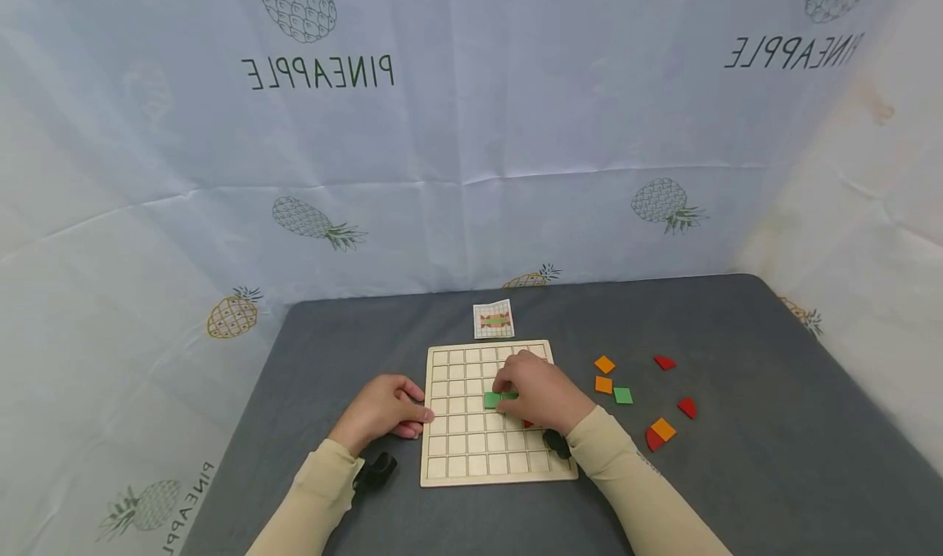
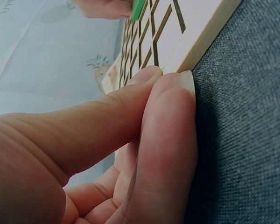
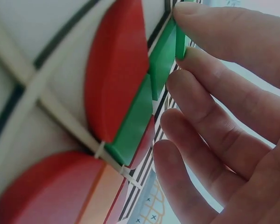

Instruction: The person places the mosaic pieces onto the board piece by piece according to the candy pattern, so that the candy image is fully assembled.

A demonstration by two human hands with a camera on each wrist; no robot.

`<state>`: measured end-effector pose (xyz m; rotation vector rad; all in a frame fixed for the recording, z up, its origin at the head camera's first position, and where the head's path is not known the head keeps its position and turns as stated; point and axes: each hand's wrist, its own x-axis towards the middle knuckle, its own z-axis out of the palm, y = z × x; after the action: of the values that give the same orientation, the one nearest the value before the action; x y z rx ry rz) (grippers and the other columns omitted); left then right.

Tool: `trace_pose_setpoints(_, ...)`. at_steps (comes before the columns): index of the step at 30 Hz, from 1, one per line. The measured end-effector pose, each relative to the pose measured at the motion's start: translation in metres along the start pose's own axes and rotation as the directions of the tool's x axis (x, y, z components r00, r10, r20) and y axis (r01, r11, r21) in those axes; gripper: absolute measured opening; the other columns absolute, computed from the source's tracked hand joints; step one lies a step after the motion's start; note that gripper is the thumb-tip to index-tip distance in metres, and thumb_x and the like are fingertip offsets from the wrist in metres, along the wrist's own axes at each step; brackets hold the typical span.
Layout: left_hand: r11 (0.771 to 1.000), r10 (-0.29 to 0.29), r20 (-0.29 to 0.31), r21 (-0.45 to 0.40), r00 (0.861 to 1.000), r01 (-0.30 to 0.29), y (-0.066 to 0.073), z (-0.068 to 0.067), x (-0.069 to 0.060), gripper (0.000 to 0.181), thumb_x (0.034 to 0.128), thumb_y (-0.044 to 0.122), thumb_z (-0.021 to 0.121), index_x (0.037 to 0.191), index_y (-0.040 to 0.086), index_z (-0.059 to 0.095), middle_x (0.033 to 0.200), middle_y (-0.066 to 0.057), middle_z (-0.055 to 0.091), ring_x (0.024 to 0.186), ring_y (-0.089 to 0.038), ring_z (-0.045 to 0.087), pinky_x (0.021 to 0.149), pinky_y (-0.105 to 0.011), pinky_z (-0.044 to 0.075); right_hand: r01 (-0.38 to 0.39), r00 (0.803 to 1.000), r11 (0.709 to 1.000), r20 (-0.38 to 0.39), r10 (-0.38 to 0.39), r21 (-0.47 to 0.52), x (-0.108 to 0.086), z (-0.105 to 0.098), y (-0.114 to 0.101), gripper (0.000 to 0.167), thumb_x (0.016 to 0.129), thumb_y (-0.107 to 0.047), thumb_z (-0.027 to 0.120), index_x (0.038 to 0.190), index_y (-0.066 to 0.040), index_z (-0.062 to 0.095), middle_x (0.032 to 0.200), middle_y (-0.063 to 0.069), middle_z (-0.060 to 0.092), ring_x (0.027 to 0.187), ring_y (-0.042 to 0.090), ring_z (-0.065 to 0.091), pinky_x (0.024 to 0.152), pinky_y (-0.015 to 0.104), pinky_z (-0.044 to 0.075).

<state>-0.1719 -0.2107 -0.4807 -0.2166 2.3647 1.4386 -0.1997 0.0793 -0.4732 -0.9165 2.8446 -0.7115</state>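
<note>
Tile [image 3: 180, 42] pinched — head view obscures it.

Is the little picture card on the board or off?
Off: the card lies on the table, beyond the wooden board.

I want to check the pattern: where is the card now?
In the head view, the card lies on the dark table, just beyond the middle of the far edge of the board, left of the loose tiles.
</note>
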Motion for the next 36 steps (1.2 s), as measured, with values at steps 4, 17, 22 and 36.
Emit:
trace_pose_setpoints(4,1.000,-0.002,0.006,-0.004,1.000,0.002,0.000,-0.001,0.001,0.039,0.0838,0.013,0.094,0.110,0.001,0.068,0.085,-0.012,0.075,0.067,-0.018,0.075,0.063,-0.034,0.067,-0.003,1.000,1.000,0.001,0.003,-0.007,0.001,0.000,-0.001,0.014,0.090,-0.023,0.091,0.101,-0.020,0.084,0.095,-0.008,0.070,0.092,0.010,0.058,0.076,0.027,0.056)
trace_pose_setpoints(17,1.000,0.003,0.005,0.001,1.000,-0.003,0.001,0.001,0.001,0.039,0.0842,0.013,0.094,0.110,0.001,0.068,0.085,-0.013,0.075,0.068,-0.019,0.075,0.064,-0.034,0.067,0.024,1.000,0.999,0.009,-0.024,-0.021,0.000,0.002,-0.001,0.013,0.091,-0.020,0.090,0.102,-0.018,0.084,0.097,-0.005,0.072,0.093,0.011,0.057,0.078,0.030,0.057)
trace_pose_setpoints(22,1.000,-0.010,0.001,-0.001,1.000,0.010,0.002,0.000,0.000,0.038,0.0840,0.013,0.094,0.110,0.002,0.068,0.085,-0.013,0.075,0.068,-0.019,0.075,0.064,-0.034,0.067,0.021,1.000,0.999,0.009,-0.021,-0.028,0.000,0.001,-0.002,0.013,0.090,-0.020,0.091,0.101,-0.018,0.084,0.097,-0.005,0.072,0.093,0.011,0.056,0.077,0.029,0.056)
trace_pose_setpoints(36,1.000,0.001,0.005,0.002,1.000,-0.001,0.002,0.000,-0.001,0.035,0.0843,0.010,0.093,0.108,0.001,0.068,0.083,-0.013,0.074,0.065,-0.017,0.074,0.062,-0.034,0.067,-0.064,0.997,0.998,-0.034,0.065,0.021,-0.013,-0.021,0.015,0.014,0.091,-0.022,0.090,0.103,-0.017,0.084,0.096,-0.004,0.071,0.093,0.013,0.056,0.075,0.029,0.055)
